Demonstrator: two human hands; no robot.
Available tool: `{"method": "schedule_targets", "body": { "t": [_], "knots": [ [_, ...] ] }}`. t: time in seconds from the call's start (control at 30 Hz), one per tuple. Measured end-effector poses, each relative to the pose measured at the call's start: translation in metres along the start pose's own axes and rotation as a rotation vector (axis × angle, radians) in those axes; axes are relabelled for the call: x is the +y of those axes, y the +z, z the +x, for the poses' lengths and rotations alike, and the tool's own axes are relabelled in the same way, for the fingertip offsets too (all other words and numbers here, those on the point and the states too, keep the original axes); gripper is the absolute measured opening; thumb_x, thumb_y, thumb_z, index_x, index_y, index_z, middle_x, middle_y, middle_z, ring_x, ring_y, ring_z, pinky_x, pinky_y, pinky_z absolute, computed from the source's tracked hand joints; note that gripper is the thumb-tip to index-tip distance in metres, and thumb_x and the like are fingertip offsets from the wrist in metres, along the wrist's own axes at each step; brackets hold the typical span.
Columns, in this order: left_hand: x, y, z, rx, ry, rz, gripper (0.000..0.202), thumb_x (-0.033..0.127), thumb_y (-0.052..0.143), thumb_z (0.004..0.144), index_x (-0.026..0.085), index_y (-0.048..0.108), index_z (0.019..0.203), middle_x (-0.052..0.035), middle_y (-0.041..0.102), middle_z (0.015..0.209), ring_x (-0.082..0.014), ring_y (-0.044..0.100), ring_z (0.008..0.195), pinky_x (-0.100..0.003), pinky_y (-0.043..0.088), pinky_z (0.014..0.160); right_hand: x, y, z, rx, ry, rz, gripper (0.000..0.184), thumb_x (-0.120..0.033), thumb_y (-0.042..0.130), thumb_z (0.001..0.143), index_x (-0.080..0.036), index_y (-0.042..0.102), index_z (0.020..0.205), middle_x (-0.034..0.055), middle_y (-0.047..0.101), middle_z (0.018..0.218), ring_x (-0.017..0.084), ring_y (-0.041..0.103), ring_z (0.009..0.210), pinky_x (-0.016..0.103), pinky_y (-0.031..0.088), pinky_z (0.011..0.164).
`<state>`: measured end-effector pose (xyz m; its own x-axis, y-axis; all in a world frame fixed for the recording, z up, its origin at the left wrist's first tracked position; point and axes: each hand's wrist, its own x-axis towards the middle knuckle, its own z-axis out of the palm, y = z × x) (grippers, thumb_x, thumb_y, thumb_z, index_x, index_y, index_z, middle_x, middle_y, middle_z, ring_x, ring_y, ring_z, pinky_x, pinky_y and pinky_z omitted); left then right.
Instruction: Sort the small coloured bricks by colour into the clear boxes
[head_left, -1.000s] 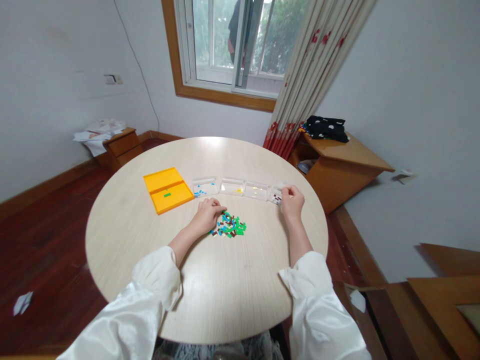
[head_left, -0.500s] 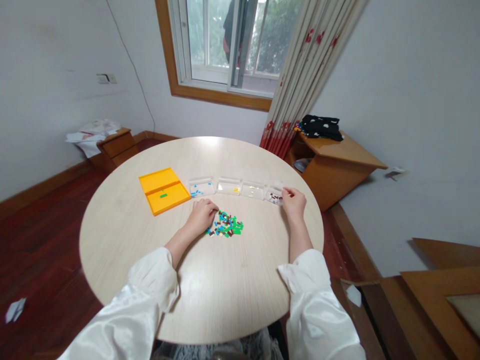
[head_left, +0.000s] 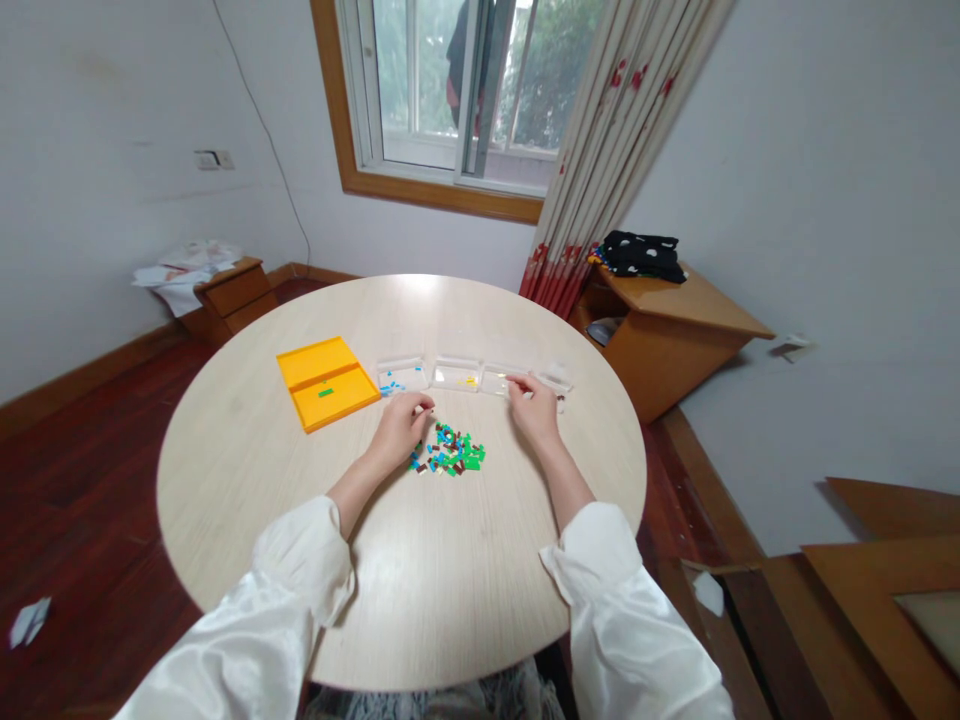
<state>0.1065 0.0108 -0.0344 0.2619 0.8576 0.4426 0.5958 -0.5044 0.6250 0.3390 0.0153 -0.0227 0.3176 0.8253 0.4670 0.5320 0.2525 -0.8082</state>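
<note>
My left hand is closed in a pinch at the upper left of a pile of small building bricks in green, blue, brown and pale colours. Whatever lies between its fingertips is too small to name. My right hand hovers by the third clear tray, thumb and forefinger slightly apart, with nothing visible in them. It partly covers that tray and the rightmost tray, where brown bricks show. Blue bricks lie in the leftmost clear tray, and yellow ones in the second tray.
An open orange case with a few green bricks inside lies on the left of the round table. Behind the table are a window and a curtain. A wooden cabinet with dark cloth on top stands to the right.
My right hand has moved left from the rightmost tray to the third one. My left hand has risen slightly from the pile's edge, its fingertips still together.
</note>
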Motion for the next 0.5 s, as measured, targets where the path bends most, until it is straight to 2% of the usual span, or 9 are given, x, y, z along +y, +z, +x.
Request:
{"method": "schedule_targets", "body": {
  "t": [0.1,0.2,0.3,0.5],
  "knots": [
    [0.007,-0.003,0.0,0.04,0.017,-0.032,0.013,0.014,0.048,0.081,0.018,0.059,0.083,-0.0034,0.064,0.084,-0.0163,0.055,0.079,-0.029,0.043,0.075,-0.019,0.023,-0.018,-0.214,-0.035,0.079,0.022,-0.029,0.052,0.075,-0.017,0.07,0.077,0.0057,0.07,0.078,0.018,0.06,0.072,0.031,0.047,0.071],
    [0.013,-0.006,-0.001,0.056,0.032,-0.045,0.01,0.015,0.049,0.081,0.018,0.059,0.082,-0.003,0.063,0.083,-0.0159,0.054,0.077,-0.029,0.043,0.074,-0.033,0.038,-0.034,-0.368,-0.041,0.118,0.022,-0.032,0.053,0.078,-0.018,0.071,0.075,0.0042,0.07,0.077,0.017,0.061,0.071,0.031,0.047,0.07],
    [0.018,-0.007,-0.002,0.065,0.06,-0.063,0.009,0.015,0.05,0.08,0.017,0.059,0.081,-0.0024,0.063,0.08,-0.0156,0.053,0.076,-0.028,0.042,0.073,-0.039,0.044,-0.042,-0.443,-0.009,0.174,0.024,-0.034,0.053,0.079,-0.018,0.071,0.078,0.0039,0.071,0.079,0.017,0.062,0.073,0.03,0.047,0.067],
    [0.02,-0.005,-0.003,0.082,0.093,-0.119,0.008,0.015,0.051,0.079,0.018,0.059,0.079,-0.0017,0.062,0.078,-0.0157,0.053,0.076,-0.028,0.042,0.07,-0.039,0.047,-0.044,-0.494,0.054,0.272,0.023,-0.034,0.057,0.076,-0.016,0.071,0.08,0.005,0.072,0.08,0.017,0.063,0.073,0.028,0.048,0.066]
  ]
}}
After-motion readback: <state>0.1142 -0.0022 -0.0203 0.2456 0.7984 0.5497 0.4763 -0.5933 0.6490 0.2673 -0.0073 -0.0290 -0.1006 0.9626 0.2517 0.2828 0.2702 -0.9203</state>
